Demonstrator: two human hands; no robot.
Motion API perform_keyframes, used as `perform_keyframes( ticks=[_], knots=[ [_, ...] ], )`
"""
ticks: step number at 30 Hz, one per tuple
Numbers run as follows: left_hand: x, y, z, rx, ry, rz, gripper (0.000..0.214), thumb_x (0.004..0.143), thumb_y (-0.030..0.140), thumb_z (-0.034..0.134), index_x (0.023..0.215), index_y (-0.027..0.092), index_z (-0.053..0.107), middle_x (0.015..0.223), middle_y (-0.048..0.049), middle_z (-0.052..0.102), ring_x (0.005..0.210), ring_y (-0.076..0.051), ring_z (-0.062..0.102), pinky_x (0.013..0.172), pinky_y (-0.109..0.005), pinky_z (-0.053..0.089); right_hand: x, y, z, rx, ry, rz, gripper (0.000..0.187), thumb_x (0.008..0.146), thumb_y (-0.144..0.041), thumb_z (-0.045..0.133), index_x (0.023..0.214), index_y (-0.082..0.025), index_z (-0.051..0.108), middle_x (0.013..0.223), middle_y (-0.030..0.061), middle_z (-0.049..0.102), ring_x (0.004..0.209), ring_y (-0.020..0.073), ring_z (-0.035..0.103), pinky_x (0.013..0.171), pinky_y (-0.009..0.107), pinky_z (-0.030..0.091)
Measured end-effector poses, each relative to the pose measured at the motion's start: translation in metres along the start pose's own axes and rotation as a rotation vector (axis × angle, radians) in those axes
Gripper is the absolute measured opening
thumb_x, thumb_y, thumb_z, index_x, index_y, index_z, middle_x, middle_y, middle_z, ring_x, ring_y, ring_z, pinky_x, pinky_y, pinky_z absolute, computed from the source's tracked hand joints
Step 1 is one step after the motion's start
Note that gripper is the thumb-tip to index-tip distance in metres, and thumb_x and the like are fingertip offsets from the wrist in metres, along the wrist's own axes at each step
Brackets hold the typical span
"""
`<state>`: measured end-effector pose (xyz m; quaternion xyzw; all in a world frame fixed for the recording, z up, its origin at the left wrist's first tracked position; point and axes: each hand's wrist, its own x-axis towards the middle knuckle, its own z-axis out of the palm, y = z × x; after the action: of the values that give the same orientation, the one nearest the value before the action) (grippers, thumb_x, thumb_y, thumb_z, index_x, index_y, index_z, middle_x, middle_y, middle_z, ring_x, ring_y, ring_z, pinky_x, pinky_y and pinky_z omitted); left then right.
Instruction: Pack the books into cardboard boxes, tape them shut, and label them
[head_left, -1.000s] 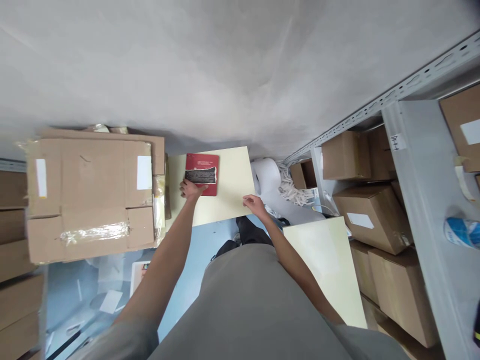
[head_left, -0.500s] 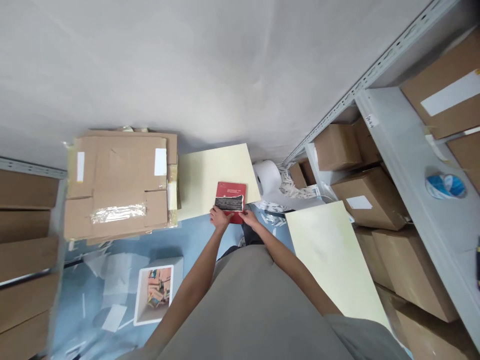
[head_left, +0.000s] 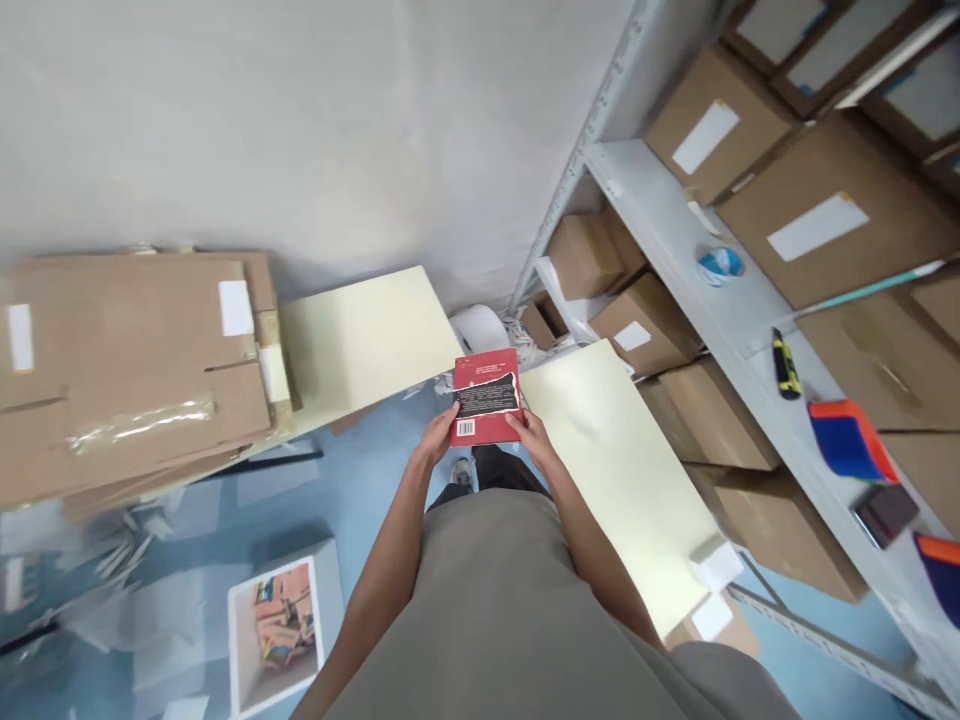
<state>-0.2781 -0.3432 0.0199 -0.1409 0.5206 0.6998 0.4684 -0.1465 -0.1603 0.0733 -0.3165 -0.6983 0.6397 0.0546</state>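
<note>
A red book [head_left: 486,396] with a black band and a barcode on its back is held in front of my body by both hands. My left hand [head_left: 438,438] grips its lower left corner, fingers closed on the edge. My right hand [head_left: 530,433] grips its lower right corner the same way. The book hangs in the air between two pale yellow boards, one [head_left: 360,340] to the left and one [head_left: 622,470] to the right.
Flattened taped cardboard boxes [head_left: 127,370] lie at the left. A metal shelf [head_left: 697,250] at the right carries cardboard boxes, a tape roll [head_left: 718,266], a yellow cutter [head_left: 784,366] and red-blue items. A white paper roll [head_left: 480,327] stands by the wall. An open white box [head_left: 276,630] sits on the blue floor.
The book left the left yellow board, where my left hand alone touched it, and now sits in both hands close to my body. The view swung right toward the shelf.
</note>
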Motion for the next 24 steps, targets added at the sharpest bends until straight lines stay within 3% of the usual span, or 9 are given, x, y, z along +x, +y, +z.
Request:
perform_keyframes(
  ticks=[3,7,10,12,14,17,19,21,24],
  knots=[
    [-0.005,0.013,0.047,0.035,-0.175,0.042,0.071,0.068,0.066,0.095,0.116,0.016,0.077,0.116,-0.0157,0.082,0.105,-0.032,0.080,0.100,-0.048,0.063,-0.030,0.002,-0.048,0.106,0.086,0.014,0.059,0.086,-0.069,0.073,0.121,-0.021,0.075,0.128,0.0124,0.081,0.122,0.0324,0.076,0.111,0.052,0.058],
    [-0.011,0.022,0.136,0.312,-0.291,0.184,0.065,0.072,0.064,0.090,0.117,0.018,0.081,0.109,-0.0097,0.084,0.103,-0.032,0.079,0.096,-0.046,0.063,-0.058,0.006,-0.104,0.040,0.495,0.031,0.079,0.076,-0.076,0.079,0.130,-0.018,0.073,0.148,0.0199,0.069,0.140,0.0385,0.065,0.119,0.058,0.051],
    [-0.027,0.003,0.210,0.653,-0.350,0.365,0.048,0.084,0.061,0.078,0.112,0.022,0.084,0.103,-0.0049,0.084,0.104,-0.033,0.078,0.094,-0.042,0.062,-0.070,-0.002,-0.131,0.195,0.610,0.025,0.088,0.077,-0.076,0.080,0.142,-0.018,0.068,0.155,0.0215,0.064,0.141,0.0379,0.065,0.115,0.055,0.056],
    [-0.045,-0.019,0.253,0.908,-0.381,0.486,0.038,0.091,0.051,0.073,0.114,0.024,0.086,0.103,-0.0075,0.084,0.108,-0.037,0.077,0.099,-0.045,0.058,-0.076,-0.012,-0.145,0.291,0.623,-0.017,0.085,0.079,-0.073,0.081,0.142,-0.019,0.067,0.145,0.0193,0.071,0.128,0.0351,0.073,0.105,0.049,0.062],
    [-0.064,-0.039,0.287,1.113,-0.447,0.551,0.038,0.091,0.039,0.074,0.125,0.027,0.084,0.111,-0.0128,0.084,0.115,-0.042,0.076,0.107,-0.051,0.054,-0.082,-0.019,-0.160,0.289,0.718,-0.044,0.071,0.083,-0.070,0.079,0.131,-0.019,0.071,0.127,0.0157,0.080,0.112,0.0321,0.077,0.097,0.045,0.064],
    [-0.081,-0.055,0.321,1.167,-0.714,0.554,0.050,0.087,0.034,0.080,0.137,0.033,0.079,0.141,-0.0121,0.074,0.133,-0.044,0.068,0.118,-0.055,0.049,-0.097,-0.017,-0.192,0.280,0.954,-0.033,0.054,0.091,-0.069,0.069,0.105,-0.017,0.073,0.103,0.0124,0.082,0.094,0.0289,0.076,0.088,0.041,0.062],
    [-0.078,-0.056,0.337,1.097,-0.851,0.494,0.052,0.086,0.039,0.084,0.137,0.033,0.079,0.149,-0.0089,0.070,0.140,-0.040,0.064,0.125,-0.053,0.046,-0.112,-0.008,-0.217,0.320,1.053,-0.050,0.053,0.093,-0.070,0.065,0.099,-0.017,0.071,0.099,0.0110,0.081,0.091,0.0276,0.074,0.087,0.040,0.061],
    [-0.066,-0.054,0.350,1.034,-0.797,0.436,0.056,0.082,0.047,0.087,0.135,0.029,0.079,0.148,-0.0102,0.070,0.144,-0.038,0.061,0.130,-0.053,0.041,-0.130,0.001,-0.242,0.355,1.061,-0.091,0.053,0.092,-0.070,0.067,0.103,-0.018,0.071,0.103,0.0098,0.082,0.096,0.0275,0.074,0.090,0.040,0.060],
    [-0.046,-0.052,0.364,0.912,-0.618,0.296,0.072,0.076,0.059,0.092,0.135,0.022,0.075,0.150,-0.0146,0.068,0.149,-0.039,0.057,0.130,-0.054,0.041,-0.157,0.011,-0.272,0.430,0.945,-0.151,0.053,0.092,-0.069,0.069,0.113,-0.020,0.072,0.115,0.0085,0.082,0.107,0.0286,0.074,0.096,0.040,0.060]
  ],
)
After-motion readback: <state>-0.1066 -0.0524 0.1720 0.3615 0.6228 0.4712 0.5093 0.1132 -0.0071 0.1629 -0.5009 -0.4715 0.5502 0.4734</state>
